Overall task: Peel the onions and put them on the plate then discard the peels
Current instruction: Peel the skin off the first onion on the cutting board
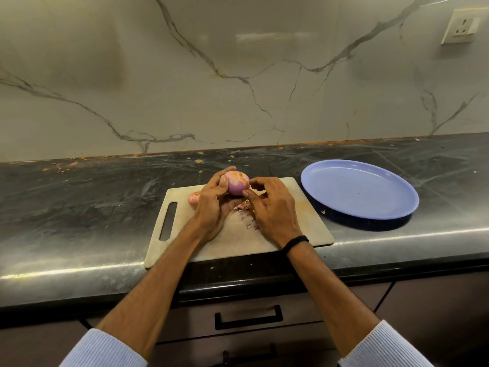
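Holding one onion (238, 182) above the far part of the cutting board (232, 245), in the left grip (211, 205): fingers and thumb curled round the onion's left side and underside, closed on it. Mostly stripped, showing smooth pink-purple flesh with a pale patch on top.

Meeting the onion from the right, the right grip (272, 210): thumb tip and forefinger tip set against the onion's right side, the other fingers loosely curled and clear of it. Cannot tell whether a strip of skin is pinched between those two tips.

Lying on the board just left of the left grip, a second onion (194, 200), reddish-skinned where visible and largely hidden by the hand.

Scattered on the board beneath and between the two grips, loose peels (244, 206), with smaller scraps nearer the front.

Resting flat on the dark bench (79, 207), the board itself, pale, with a handle slot at its left end.

Standing on the bench to the right of the board and just beside it, a blue plate (357, 192), with one small fleck at its near-left rim.

Noted further: a black band (296, 241) on the right wrist; orange-brown specks along the back of the bench; a veined marble wall behind, with a socket (461, 26) at upper right; a drawer handle (248, 317) below the bench front.
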Motion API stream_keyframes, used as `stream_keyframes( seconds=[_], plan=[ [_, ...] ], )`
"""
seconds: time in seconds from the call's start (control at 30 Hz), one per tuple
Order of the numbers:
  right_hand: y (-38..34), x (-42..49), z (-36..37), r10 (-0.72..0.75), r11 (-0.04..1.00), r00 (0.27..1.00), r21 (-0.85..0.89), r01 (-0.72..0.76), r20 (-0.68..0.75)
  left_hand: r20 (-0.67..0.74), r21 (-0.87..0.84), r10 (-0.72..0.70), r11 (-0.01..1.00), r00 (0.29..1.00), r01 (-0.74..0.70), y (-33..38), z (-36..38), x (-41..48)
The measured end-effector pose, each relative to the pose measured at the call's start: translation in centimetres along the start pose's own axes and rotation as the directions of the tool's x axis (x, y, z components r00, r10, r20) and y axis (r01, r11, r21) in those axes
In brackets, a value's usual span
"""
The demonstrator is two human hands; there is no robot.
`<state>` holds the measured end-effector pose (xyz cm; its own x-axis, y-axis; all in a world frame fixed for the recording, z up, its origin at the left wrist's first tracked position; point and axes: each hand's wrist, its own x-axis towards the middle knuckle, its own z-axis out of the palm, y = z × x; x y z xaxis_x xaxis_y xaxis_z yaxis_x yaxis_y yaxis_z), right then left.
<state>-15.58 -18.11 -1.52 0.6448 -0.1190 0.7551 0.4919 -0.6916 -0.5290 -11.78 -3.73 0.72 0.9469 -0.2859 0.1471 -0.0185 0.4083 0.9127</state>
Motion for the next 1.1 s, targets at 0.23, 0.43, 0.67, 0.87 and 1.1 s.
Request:
stream_keyframes(
  seconds=[0.23, 0.43, 0.67, 0.87, 1.1],
  plan=[
    [0.2, 0.2, -0.1, 0.04, 0.999, 0.999, 0.028, -0.04, -0.012, 0.036, 0.074, 0.026, 0.997, 0.999, -0.029, -0.3, -0.1, 0.1],
    [0.6, 0.3, -0.1, 0.09, 0.995, 0.995, 0.038, -0.088, -0.033, 0.076, 0.141, 0.061, 0.987, 0.995, -0.072, -0.6, -0.2, 0.2],
    [0.9, 0.3, -0.1, 0.105, 0.994, 0.994, 0.025, -0.105, -0.026, 0.1, 0.224, 0.061, 0.971, 0.993, -0.083, -0.7, -0.6, 0.2],
    [0.5, 0.1, 0.4, 0.03, 0.996, 0.999, -0.088, -0.027, 0.038, 0.095, 0.226, 0.059, 0.971, 0.994, -0.079, -0.8, -0.7, 0.2],
    [-0.1, 0.1, 0.6, 0.047, 0.998, 0.997, -0.047, -0.044, 0.053, 0.063, 0.112, -0.034, 0.993, 0.997, 0.027, -0.8, -0.3, 0.3]
  ],
)
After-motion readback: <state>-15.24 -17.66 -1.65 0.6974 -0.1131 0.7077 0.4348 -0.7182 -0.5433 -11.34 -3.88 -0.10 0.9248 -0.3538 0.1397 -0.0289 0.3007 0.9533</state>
